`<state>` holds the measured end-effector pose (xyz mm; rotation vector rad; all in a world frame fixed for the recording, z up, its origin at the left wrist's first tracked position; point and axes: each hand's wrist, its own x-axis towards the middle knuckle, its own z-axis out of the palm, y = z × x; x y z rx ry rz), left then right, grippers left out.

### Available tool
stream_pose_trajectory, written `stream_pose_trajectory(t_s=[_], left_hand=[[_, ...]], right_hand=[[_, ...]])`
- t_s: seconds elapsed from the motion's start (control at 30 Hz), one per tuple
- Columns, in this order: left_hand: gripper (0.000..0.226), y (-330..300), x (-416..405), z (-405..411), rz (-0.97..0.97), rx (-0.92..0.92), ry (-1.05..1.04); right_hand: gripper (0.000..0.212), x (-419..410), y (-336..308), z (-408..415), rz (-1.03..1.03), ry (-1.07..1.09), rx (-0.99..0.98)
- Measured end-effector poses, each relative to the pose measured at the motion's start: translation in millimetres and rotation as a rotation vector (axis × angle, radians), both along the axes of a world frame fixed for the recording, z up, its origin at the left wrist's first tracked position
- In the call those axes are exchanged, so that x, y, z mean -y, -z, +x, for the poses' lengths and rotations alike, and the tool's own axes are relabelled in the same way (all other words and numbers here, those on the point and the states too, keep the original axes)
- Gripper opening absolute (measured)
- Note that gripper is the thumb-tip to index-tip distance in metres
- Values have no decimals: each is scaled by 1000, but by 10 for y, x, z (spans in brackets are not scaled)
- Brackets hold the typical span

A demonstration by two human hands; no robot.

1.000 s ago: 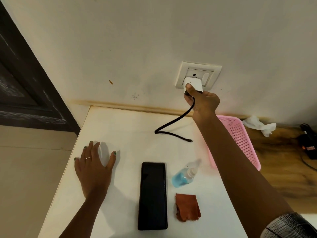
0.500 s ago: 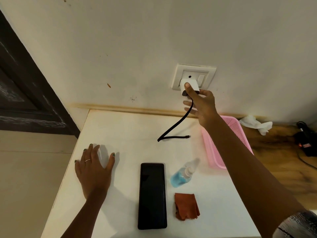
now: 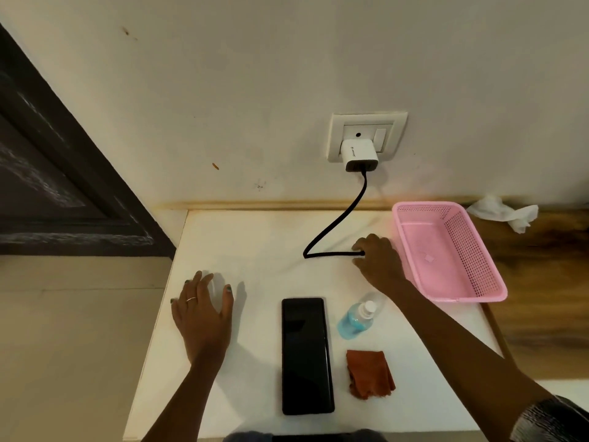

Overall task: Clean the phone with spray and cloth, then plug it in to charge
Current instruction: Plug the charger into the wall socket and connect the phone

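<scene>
One view, head cam: right hand has dropped off the charger, now plugged in alone, and pinches the cable end. Left hand stays flat, fingers spread. Phone hasn't budged on the table.

L hand flat, fingers spread; R hand curled, pinching.

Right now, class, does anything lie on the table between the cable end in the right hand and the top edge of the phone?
Nothing visible does. The right hand grips the cable end; bare white table separates it from the phone. The spray bottle lies just right of that path.
</scene>
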<state>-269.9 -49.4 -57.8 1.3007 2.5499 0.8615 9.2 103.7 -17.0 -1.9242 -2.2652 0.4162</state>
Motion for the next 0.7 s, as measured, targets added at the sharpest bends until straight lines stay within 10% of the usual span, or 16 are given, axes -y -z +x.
stream_pose_trajectory(t_s=[0.17,0.53,0.7], left_hand=[[48,-55,-6,-15,-119,-9,97],[30,-619,572,739,-121,652,60],[27,-863,634,1055,-296,945,59]], right_hand=[[12,89,-21,18,21,-34,83],[13,1110,-1568,-172,-240,126,-872],[17,1803,-1438,-259,-452,215,-948]])
